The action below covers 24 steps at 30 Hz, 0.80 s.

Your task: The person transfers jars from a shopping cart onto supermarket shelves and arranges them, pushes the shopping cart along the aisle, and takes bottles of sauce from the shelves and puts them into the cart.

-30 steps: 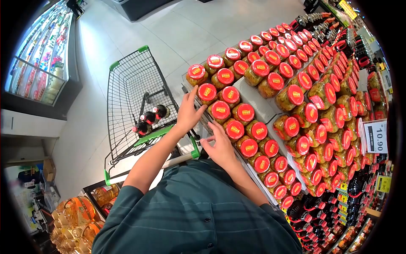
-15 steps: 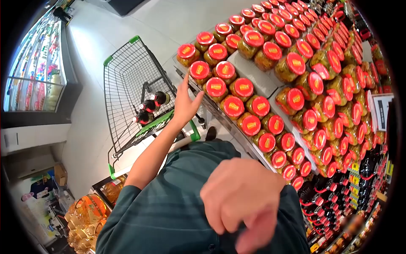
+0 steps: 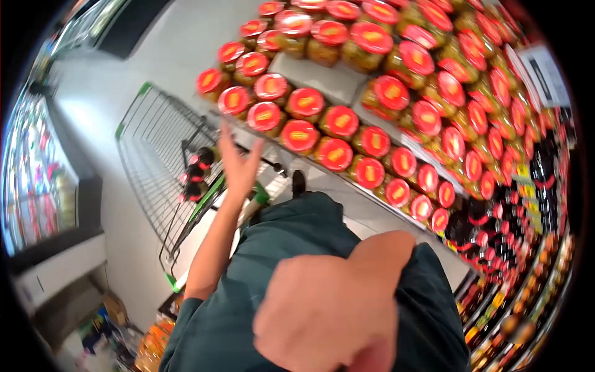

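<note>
My left hand (image 3: 240,162) reaches forward with its fingers spread and nothing in them. It is beside the near edge of a display of glass jars (image 3: 264,116) with red lids and greenish-yellow contents; I cannot tell whether a fingertip touches the edge. My right hand (image 3: 328,307) is close to the camera in front of my torso, back of the hand toward me. It is blurred, and its fingers are bent down out of sight. A shopping cart (image 3: 164,149) of dark wire with green corners stands left of my left hand, with several dark bottles (image 3: 197,177) inside.
A white sign (image 3: 545,74) stands at the upper right of the jars. Shelves of dark bottles (image 3: 496,229) run along the right. A lit refrigerated case (image 3: 43,192) is at the far left. Orange-labelled oil bottles (image 3: 155,344) are at the lower left.
The view has turned and the jars appear shifted to the left and nearer. My left hand stays spread, now lower left in view. My right hand has moved slightly left and down.
</note>
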### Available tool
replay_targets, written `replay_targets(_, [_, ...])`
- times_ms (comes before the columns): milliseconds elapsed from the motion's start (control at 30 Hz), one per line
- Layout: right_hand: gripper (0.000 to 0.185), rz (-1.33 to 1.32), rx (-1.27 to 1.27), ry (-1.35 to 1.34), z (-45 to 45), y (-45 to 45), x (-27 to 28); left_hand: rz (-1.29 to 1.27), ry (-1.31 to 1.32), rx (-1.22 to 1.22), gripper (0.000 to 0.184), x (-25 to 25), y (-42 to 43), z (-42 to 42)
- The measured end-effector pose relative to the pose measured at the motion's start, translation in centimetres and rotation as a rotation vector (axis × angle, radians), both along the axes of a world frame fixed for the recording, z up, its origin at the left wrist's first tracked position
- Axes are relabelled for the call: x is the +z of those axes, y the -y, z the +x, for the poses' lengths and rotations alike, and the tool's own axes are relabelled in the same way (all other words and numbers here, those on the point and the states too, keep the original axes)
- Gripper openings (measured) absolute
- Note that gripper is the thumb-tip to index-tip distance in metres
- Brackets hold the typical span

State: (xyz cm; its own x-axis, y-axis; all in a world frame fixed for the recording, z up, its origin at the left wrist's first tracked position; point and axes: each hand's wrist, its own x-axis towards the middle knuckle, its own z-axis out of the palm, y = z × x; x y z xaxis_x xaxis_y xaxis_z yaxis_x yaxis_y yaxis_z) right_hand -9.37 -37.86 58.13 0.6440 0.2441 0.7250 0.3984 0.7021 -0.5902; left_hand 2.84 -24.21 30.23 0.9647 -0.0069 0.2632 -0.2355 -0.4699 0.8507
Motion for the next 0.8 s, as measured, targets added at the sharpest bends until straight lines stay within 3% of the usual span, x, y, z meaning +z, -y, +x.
replay_targets(67, [0.034, -0.157, -0.131, -0.183, -0.9, 2.1, -1.6, -0.131, -0.019, 0.0, 0.082, -1.4, -1.3, 1.7])
replay_targets(100, [0.026, -0.177, -0.248, -0.281, -1.4, 2.7, -2.8, -0.292, -0.185, 0.056, 0.077, 1.8, -0.6, 1.4])
replay_targets(167, [0.011, -0.403, -0.413, -0.554, -3.1, 5.8, -5.7, -0.307, -0.211, 0.085, 0.075, 0.2, -2.7, 3.9])
replay_targets(233, [0.007, -0.473, -0.845, -0.704, -5.5, 7.9, -10.1, -0.381, -0.252, 0.142, 0.076, 2.4, -2.9, 5.6])
replay_targets(267, [0.007, -0.455, -1.141, -0.657, -6.7, 9.1, -13.0, -0.383, -0.257, 0.166, 0.077, 2.9, -3.2, 6.5])
replay_targets(333, [0.016, -0.483, -1.587, -0.734, -10.2, 11.9, -16.6, -0.415, -0.287, 0.17, 0.08, 2.8, -4.3, 9.1])
replay_targets(467, [0.057, -0.536, -2.14, -0.908, -17.0, 16.1, -21.1, -0.418, -0.372, 0.133, 0.078, 1.7, -5.3, 13.4])
replay_targets(567, [0.073, -0.49, -2.23, -1.071, -19.0, 18.5, -23.7, -0.488, -0.412, 0.054, 0.075, 2.5, -4.3, 14.1])
replay_targets(667, [0.075, -0.194, -2.11, -1.142, -19.5, 20.0, -25.4, -0.466, -0.449, 0.075, 0.074, 3.8, -3.4, 13.6])
replay_targets(800, [0.071, -0.133, -1.955, -1.097, -20.5, 22.2, -26.5, -0.423, -0.46, 0.077, 0.074, 3.7, -3.9, 14.0])
